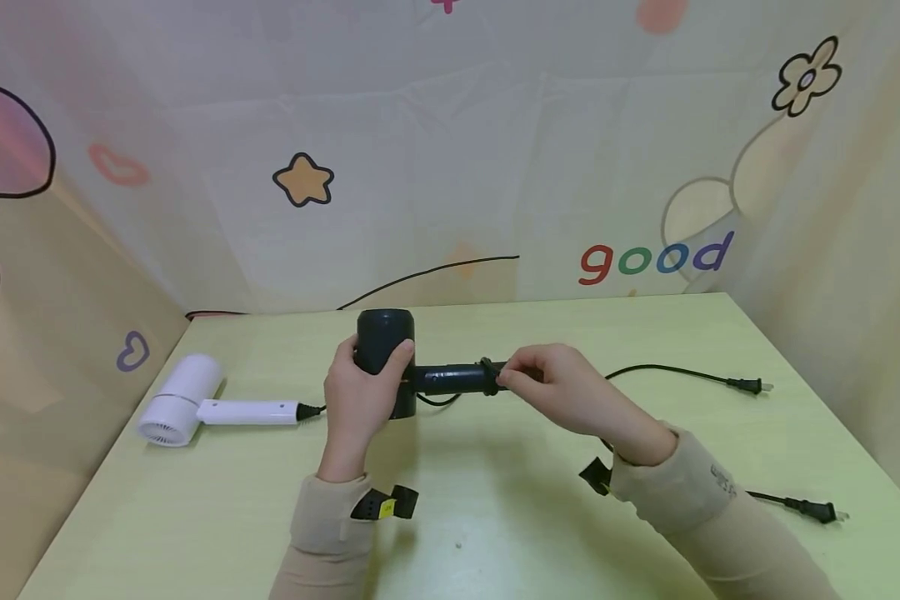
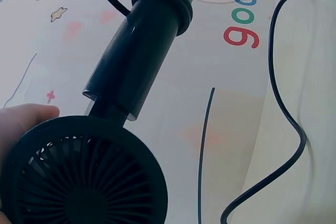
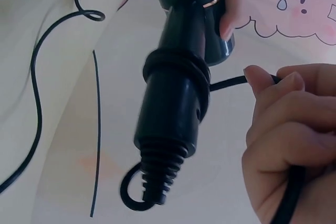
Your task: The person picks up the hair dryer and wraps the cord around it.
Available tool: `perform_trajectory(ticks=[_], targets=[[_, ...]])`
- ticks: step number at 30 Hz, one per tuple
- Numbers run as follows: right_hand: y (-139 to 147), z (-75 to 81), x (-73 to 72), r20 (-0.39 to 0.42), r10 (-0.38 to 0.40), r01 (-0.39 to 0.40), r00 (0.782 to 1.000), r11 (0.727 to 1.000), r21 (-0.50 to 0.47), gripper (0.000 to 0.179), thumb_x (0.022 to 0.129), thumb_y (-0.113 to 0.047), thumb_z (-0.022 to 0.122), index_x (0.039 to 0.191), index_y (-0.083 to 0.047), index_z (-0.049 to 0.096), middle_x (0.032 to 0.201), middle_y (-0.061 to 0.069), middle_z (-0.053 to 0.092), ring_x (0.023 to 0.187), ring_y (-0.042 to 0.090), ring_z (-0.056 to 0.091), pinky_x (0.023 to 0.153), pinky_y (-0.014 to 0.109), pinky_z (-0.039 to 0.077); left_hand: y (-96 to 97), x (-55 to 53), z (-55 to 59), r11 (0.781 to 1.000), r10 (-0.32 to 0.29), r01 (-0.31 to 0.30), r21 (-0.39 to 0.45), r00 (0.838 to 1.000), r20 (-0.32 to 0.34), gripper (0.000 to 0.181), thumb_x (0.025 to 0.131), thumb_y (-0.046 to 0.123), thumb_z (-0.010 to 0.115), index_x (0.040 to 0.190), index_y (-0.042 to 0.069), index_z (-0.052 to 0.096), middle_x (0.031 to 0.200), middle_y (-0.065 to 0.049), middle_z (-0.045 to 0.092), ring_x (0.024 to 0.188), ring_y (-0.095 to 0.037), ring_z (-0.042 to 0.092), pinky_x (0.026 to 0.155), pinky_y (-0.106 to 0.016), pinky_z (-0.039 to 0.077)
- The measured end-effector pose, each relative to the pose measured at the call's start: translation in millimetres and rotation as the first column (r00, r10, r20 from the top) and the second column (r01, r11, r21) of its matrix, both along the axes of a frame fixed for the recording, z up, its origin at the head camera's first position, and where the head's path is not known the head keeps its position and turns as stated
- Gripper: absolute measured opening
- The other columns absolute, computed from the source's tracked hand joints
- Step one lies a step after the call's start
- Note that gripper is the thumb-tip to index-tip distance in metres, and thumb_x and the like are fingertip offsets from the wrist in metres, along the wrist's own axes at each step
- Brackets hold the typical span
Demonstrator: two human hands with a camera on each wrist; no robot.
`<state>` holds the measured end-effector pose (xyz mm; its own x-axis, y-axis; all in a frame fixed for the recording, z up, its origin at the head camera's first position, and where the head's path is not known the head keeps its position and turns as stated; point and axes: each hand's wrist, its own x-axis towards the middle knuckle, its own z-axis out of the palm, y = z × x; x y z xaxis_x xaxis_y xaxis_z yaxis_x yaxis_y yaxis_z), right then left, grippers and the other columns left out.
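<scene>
A black hair dryer [image 1: 384, 337] is held off the table, its handle pointing to the right. My left hand [image 1: 362, 392] grips its barrel, with the thumb across the front. In the left wrist view the round slotted grille [image 2: 86, 177] faces the camera. The cord loops from the ribbed handle end [image 3: 160, 174] and is wound in a few turns [image 3: 176, 66] around the handle. Just beyond the handle, my right hand [image 1: 570, 392] pinches the cord [image 3: 230, 83] between thumb and fingers; it runs taut from the turns, and more cord hangs below that hand.
On the left of the table [image 1: 480, 508] lies a white hair dryer [image 1: 247, 412], its black cord leading toward my left hand. Two black plugs [image 1: 746, 385] lie on the right, one behind and one beside my right sleeve [image 1: 675, 483]. A printed curtain [image 1: 457, 167] stands behind the table.
</scene>
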<state>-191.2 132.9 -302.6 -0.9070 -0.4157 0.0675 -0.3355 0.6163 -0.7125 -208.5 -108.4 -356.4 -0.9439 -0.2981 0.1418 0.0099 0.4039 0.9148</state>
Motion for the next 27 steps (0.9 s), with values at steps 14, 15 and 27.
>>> perform_trajectory(ticks=[14, 15, 27], targets=[[-8.5, -26.8, 13.3, 0.013, 0.019, -0.017, 1.0, 0.995, -0.101, 0.017, 0.094, -0.017, 0.056, 0.098, -0.01, 0.071, 0.067, -0.001, 0.054, 0.049, 0.008, 0.036, 0.046, 0.022, 0.031, -5.7, -1.7, 0.2, 0.995, 0.081, -0.08, 0.064, 0.997, -0.012, 0.08, 0.082, 0.056, 0.063, 0.135, 0.003, 0.037, 0.114, -0.017, 0.056, 0.095, -0.031, 0.058, 0.078, -0.043, 0.049], [-8.8, -29.3, 14.0, 0.008, 0.022, -0.021, 1.0, 0.995, -0.1, 0.018, 0.094, -0.017, 0.056, 0.1, -0.01, 0.071, 0.066, -0.002, 0.053, 0.048, 0.007, 0.035, 0.046, 0.021, 0.031, -6.5, -2.0, 0.5, 0.994, 0.083, -0.082, 0.07, 0.996, -0.013, 0.081, 0.082, 0.056, 0.063, 0.135, 0.002, 0.036, 0.115, -0.017, 0.055, 0.096, -0.031, 0.058, 0.079, -0.044, 0.049], [-5.3, -49.2, 17.5, 0.001, 0.044, -0.044, 0.999, 0.994, -0.104, 0.021, 0.094, -0.017, 0.056, 0.106, -0.01, 0.072, 0.062, -0.004, 0.051, 0.044, 0.003, 0.026, 0.044, 0.019, 0.028, -10.1, -0.9, 3.0, 0.989, 0.062, -0.065, 0.13, 0.998, 0.033, 0.085, 0.082, 0.058, 0.062, 0.138, 0.004, 0.029, 0.12, -0.018, 0.052, 0.1, -0.032, 0.061, 0.082, -0.045, 0.053]])
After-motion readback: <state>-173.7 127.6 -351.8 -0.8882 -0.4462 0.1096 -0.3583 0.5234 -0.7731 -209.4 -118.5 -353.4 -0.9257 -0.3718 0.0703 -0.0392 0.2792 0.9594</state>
